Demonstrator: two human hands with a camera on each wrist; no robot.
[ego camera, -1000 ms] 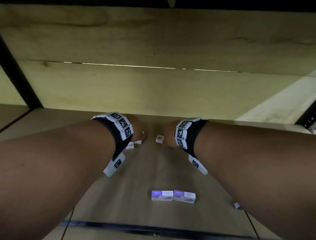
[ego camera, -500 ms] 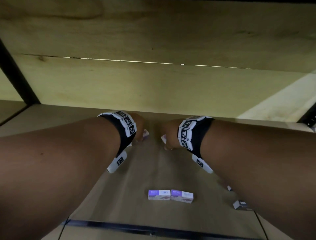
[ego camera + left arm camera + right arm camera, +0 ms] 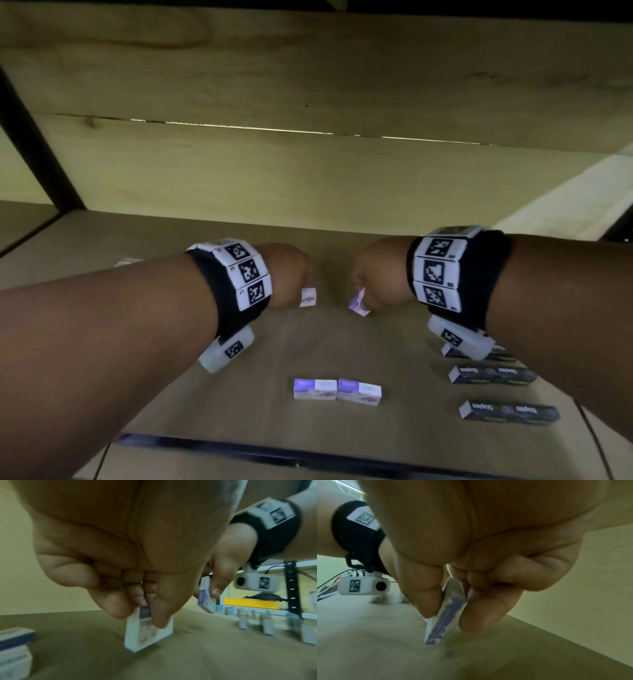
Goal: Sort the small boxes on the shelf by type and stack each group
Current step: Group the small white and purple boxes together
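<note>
Left hand (image 3: 291,274) pinches a white box (image 3: 147,630) standing on the shelf (image 3: 342,342); right hand (image 3: 376,270) pinches a tilted purple-white box (image 3: 445,612) above it.

Four-plus purple boxes (image 3: 314,389), three dark boxes (image 3: 492,374) (Staples)

You are seeing a dim, yellow-green shelf (image 3: 342,342) | a bright slit is glowing along the back boards | wrist views are bending at edges | far boxes (image 3: 243,622) are blurring | nearest skin is filling frames unfocused
</note>
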